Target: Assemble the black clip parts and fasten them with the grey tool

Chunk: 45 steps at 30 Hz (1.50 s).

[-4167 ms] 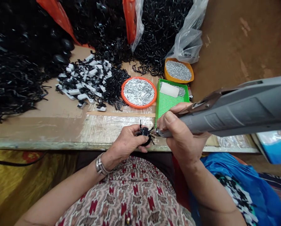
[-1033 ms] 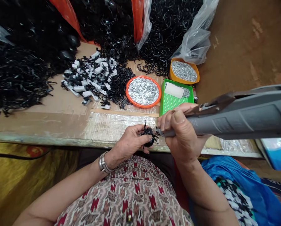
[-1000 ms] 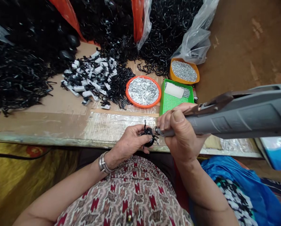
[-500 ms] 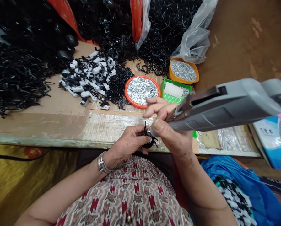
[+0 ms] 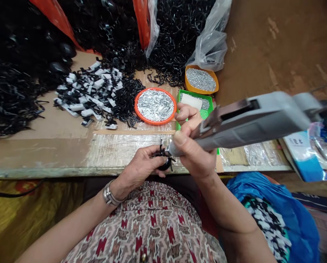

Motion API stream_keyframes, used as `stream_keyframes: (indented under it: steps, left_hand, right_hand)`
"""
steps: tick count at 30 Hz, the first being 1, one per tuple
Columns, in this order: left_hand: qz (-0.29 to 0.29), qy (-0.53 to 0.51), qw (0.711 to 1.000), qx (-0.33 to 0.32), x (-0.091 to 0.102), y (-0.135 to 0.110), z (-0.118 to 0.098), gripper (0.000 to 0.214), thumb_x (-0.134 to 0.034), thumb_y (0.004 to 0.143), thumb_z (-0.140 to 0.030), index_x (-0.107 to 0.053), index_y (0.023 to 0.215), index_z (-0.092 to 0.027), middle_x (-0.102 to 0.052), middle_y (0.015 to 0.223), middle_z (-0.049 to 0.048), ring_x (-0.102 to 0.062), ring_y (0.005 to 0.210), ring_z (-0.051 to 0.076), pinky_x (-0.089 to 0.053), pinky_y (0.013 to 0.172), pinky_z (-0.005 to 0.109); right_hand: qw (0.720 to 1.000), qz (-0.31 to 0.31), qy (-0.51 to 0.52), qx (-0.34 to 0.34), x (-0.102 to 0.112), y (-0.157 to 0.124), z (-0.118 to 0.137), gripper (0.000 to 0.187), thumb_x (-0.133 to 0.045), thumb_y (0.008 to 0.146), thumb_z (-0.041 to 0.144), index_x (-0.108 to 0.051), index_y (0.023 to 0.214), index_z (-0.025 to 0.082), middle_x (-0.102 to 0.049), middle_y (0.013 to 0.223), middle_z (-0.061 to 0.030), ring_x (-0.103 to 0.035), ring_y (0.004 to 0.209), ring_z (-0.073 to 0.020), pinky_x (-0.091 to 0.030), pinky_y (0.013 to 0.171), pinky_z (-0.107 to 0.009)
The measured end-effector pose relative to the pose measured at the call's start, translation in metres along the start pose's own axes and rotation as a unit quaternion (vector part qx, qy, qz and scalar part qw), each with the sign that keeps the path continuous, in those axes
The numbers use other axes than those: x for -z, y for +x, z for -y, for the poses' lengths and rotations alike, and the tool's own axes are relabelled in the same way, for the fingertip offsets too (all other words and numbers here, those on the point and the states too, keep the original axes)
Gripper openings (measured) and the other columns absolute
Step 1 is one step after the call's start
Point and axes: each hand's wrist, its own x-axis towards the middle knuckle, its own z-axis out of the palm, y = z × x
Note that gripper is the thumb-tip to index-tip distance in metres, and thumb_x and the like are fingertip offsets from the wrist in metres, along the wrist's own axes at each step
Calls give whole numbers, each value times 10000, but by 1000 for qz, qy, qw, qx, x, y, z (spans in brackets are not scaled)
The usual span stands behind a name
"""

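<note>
My left hand [image 5: 140,166] grips a small black plastic piece with thin spiky arms [image 5: 165,162], and its fingers hide part of it. My right hand [image 5: 192,146] holds a long grey power tool [image 5: 248,126] across my fingers and thumb. The tool's narrow metal tip [image 5: 170,149] touches or almost touches the top of the black piece; I cannot tell which. My right index finger is lifted off the tool, just below the green tray.
A wooden table edge [image 5: 42,172] runs before me. Beyond stand an orange dish of silver pins [image 5: 155,122], a green perforated tray [image 5: 192,93] and a yellow bowl [image 5: 216,82]. Black-and-white plastic parts [image 5: 89,95] and heaps of black pieces [image 5: 10,98] spread left.
The tool has swung, its tip now pressed nearer the top of the black piece. My right fingers have lifted toward the green tray. The whole view has shifted slightly.
</note>
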Motion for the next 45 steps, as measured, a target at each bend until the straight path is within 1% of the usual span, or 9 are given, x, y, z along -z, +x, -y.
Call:
stream_keyframes:
  steps: [3,5,7,10,14,21,29,34,45]
  left_hand:
    - [-24,-7,1000,15,-2,-2,-2,357,-793,743,-253,-671,1049,-116,-685,854,27,-729,656,161,-618,538,230]
    - [-34,-13,999,16,-3,-2,-3,374,-794,733,-248,-648,1054,-122,-681,829,19,-728,639,165,-623,529,236]
    - [-41,-17,999,20,-4,-1,-4,384,-796,725,-235,-631,1054,-128,-678,816,12,-722,614,159,-623,518,236]
    - [-48,-15,998,25,-4,-1,-4,403,-796,721,-223,-621,1072,-127,-675,804,-1,-700,550,135,-620,505,230]
    - [-49,-2,999,21,-2,-1,-2,400,-791,747,-240,-619,1091,-129,-703,835,24,-718,576,150,-617,506,229]
    - [-54,6,998,18,-2,0,0,376,-785,762,-253,-620,1079,-136,-713,858,35,-712,564,146,-613,500,234]
    - [-58,2,998,19,-3,-2,-2,413,-785,756,-257,-574,1096,-153,-695,789,8,-722,559,174,-630,517,267]
    - [-50,-5,999,20,-2,-2,-2,449,-794,766,-271,-622,1156,-131,-697,824,21,-706,540,146,-629,531,252]
    - [-39,-23,999,12,0,-2,-2,410,-817,755,-277,-667,1104,-123,-691,834,30,-686,535,132,-634,531,259]
  right_hand:
    - [995,-91,35,-12,22,6,-3,233,-762,842,442,-619,797,264,-607,759,31,-686,799,-168,-621,846,-393]
    - [989,-147,-1,-26,43,12,-7,215,-764,845,426,-635,824,255,-542,589,78,-595,544,-118,-588,630,-310]
    - [978,-201,-48,-6,63,16,-15,218,-774,832,404,-633,800,241,-514,519,98,-537,456,-102,-533,536,-279]
    - [962,-252,-105,9,86,19,-30,235,-780,814,396,-618,764,232,-524,497,101,-543,440,-107,-526,524,-283]
    - [950,-271,-156,6,97,15,-44,242,-758,823,413,-615,757,228,-534,509,92,-561,445,-115,-537,534,-295]
    - [942,-294,-160,10,98,12,-50,242,-751,828,431,-624,778,231,-544,522,87,-562,451,-118,-544,542,-301]
    - [948,-295,-114,26,101,13,-55,261,-766,815,409,-592,729,235,-500,484,97,-545,431,-119,-524,522,-304]
    - [945,-299,-134,13,102,14,-56,253,-755,815,432,-600,755,240,-502,498,97,-548,440,-122,-531,526,-310]
    - [937,-305,-171,22,97,12,-52,241,-742,825,411,-600,743,234,-524,502,94,-554,440,-117,-527,540,-302]
